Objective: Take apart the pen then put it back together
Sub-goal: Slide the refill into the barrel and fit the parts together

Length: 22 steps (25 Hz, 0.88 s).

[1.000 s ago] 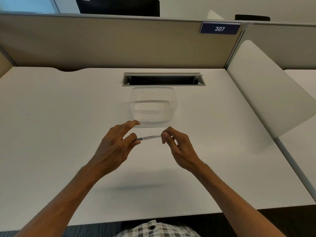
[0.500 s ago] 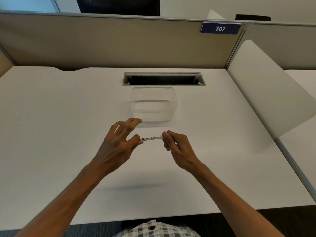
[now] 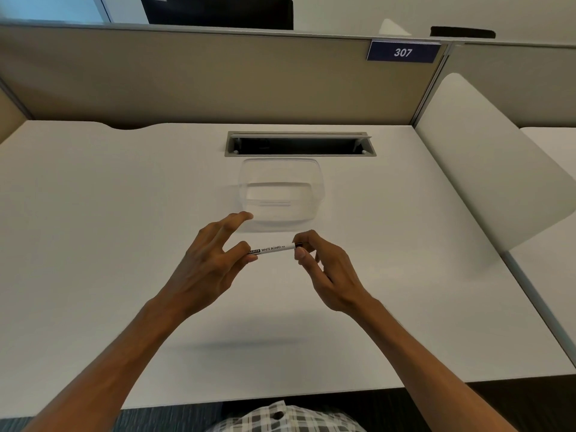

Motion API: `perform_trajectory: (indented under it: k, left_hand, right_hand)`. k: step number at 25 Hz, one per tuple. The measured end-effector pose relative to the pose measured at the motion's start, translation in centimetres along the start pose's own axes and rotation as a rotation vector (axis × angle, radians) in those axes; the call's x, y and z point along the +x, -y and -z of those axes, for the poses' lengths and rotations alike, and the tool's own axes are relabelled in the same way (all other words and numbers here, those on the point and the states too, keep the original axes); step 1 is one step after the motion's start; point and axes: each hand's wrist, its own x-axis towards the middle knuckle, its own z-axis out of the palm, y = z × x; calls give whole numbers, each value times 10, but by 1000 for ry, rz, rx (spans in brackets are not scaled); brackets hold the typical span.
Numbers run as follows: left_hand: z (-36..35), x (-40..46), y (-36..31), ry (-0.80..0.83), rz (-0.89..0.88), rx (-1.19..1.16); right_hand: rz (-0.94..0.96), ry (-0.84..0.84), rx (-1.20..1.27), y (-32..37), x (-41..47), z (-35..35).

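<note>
pen (image 3: 274,248) held level between both hands above desk (image 3: 93,244); left hand (image 3: 208,266) pinching one end, right hand (image 3: 327,269) pinching other

We see our left hand (image 3: 212,263) and right hand (image 3: 327,269) bare, with no rings, watch or gloves on them. Our forearms are bare too, with no sleeves reaching into view. At the near edge, between our arms, our checked shirt (image 3: 280,419) shows in grey, dark and white squares, with one small dark button.
</note>
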Motion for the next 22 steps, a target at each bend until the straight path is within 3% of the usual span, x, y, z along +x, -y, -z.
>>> perform_trajectory:
  k: [9,22]
  left_hand:
    - [4,4,-1,5,-36,-7]
    - [-3,0,-2,-95,-86,102]
  right_hand:
    - [153,-36,-141,5,3,5]
    - [-26,-9,127,8,5,-2]
